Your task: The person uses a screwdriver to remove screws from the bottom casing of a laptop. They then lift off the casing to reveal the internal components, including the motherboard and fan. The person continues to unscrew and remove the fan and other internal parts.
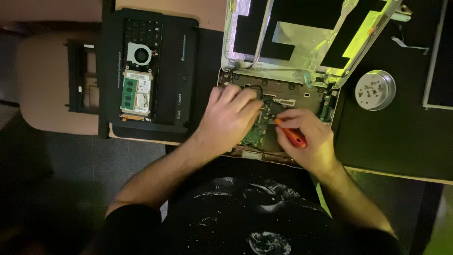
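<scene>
A disassembled laptop base (288, 92) lies open in front of me, its green circuit board (253, 136) exposed and its stripped lid (306, 35) tilted back. My left hand (229, 118) rests on the board with the fingers curled down onto it. My right hand (306, 134) grips an orange-handled screwdriver (292, 136), its tip pointing at the middle of the board between the two hands.
A second laptop (177, 71) lies upside down at the left, with its fan (139, 54) and memory module (130, 92) uncovered. A black plastic frame (78, 78) sits on a chair further left. A round dish (375, 89) of small screws stands at the right, near a panel edge (432, 61).
</scene>
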